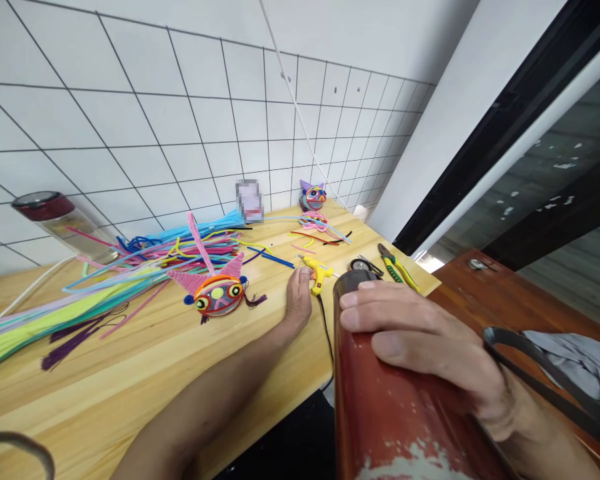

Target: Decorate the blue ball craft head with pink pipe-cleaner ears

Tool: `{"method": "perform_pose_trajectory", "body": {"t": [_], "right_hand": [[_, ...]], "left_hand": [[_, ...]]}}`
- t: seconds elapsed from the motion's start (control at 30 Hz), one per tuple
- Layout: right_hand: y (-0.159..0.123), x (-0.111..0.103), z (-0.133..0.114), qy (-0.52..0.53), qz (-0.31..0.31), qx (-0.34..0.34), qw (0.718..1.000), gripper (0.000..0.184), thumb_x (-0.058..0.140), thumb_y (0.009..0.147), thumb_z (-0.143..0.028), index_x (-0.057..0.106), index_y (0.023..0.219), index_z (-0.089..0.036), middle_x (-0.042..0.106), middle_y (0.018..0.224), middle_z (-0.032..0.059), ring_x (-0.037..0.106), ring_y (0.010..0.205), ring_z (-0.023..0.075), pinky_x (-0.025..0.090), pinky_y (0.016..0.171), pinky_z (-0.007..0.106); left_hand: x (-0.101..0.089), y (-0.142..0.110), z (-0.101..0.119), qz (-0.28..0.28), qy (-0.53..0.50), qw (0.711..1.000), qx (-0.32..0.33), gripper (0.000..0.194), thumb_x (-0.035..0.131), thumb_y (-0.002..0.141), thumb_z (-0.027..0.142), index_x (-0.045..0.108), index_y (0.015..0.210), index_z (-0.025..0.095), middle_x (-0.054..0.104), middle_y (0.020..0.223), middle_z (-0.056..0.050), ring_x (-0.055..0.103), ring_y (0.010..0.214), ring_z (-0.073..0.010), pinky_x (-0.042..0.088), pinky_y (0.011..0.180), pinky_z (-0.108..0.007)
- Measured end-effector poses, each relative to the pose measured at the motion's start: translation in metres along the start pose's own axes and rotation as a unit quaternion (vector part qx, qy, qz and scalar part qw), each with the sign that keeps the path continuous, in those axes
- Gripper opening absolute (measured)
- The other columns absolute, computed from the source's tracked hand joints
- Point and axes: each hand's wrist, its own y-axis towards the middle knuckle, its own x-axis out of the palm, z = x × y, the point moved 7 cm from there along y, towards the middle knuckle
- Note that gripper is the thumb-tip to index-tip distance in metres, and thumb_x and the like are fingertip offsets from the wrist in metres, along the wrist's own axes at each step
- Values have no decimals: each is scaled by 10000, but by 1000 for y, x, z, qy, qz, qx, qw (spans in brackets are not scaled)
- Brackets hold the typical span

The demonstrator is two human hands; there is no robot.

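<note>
My left hand (299, 297) rests on the wooden table with its fingers stretched forward, beside the yellow hot glue gun (320, 272). Its fingertips meet the gun's front near the trigger; whether they press on it is hard to see. Close to the camera, my right hand (430, 340) lies over a worn red thermos (380, 413) with a dark cap, fingers wrapped across its upper side. Left of my left hand sits a cat-like face ornament (219, 293) with pink pipe-cleaner ears, yellow eyes and a purple tassel.
Bundles of coloured pipe cleaners (145, 267) spread over the table's left. A glass bottle (65, 223) leans by the tiled wall. At the back stands a second face ornament (313, 195). Green-yellow pliers (397, 268) and a black roll (360, 265) lie rightward. A black cord trails from the gun.
</note>
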Motion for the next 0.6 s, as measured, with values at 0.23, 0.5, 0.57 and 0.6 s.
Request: {"method": "perform_pose_trajectory", "body": {"t": [0.23, 0.5, 0.57, 0.6], "right_hand": [[11, -10, -9, 4, -27, -35, 999, 245, 621, 1086, -253, 687, 1323, -255, 837, 1247, 118, 802, 1229, 254, 627, 1146, 478], [9, -11, -8, 11, -25, -21, 999, 218, 654, 1083, -255, 728, 1287, -274, 837, 1267, 88, 809, 1208, 240, 639, 1138, 453], [9, -10, -8, 9, -21, -19, 1000, 224, 659, 1078, -242, 736, 1288, -268, 837, 1265, 88, 807, 1210, 234, 631, 1149, 433], [9, -10, -8, 8, -17, -18, 1000, 232, 664, 1074, -235, 738, 1292, -261, 837, 1263, 91, 805, 1214, 232, 623, 1160, 424]], "left_hand": [[2, 2, -7, -6, -2, 1000, 2, 438, 344, 1122, 536, 617, 933, 250, 713, 1010, -92, 665, 994, -264, 525, 970, -404], [1, 1, 7, -12, -3, 1000, -1, 414, 349, 1114, 495, 627, 953, 233, 719, 1030, -101, 659, 1022, -261, 519, 1004, -409], [0, 0, 11, -11, -2, 1000, -4, 401, 352, 1110, 476, 627, 957, 229, 716, 1034, -105, 655, 1024, -257, 516, 1016, -405], [0, 0, 11, -12, -1, 1000, -6, 399, 348, 1110, 471, 627, 958, 229, 716, 1035, -106, 654, 1023, -255, 516, 1017, -404]]}}
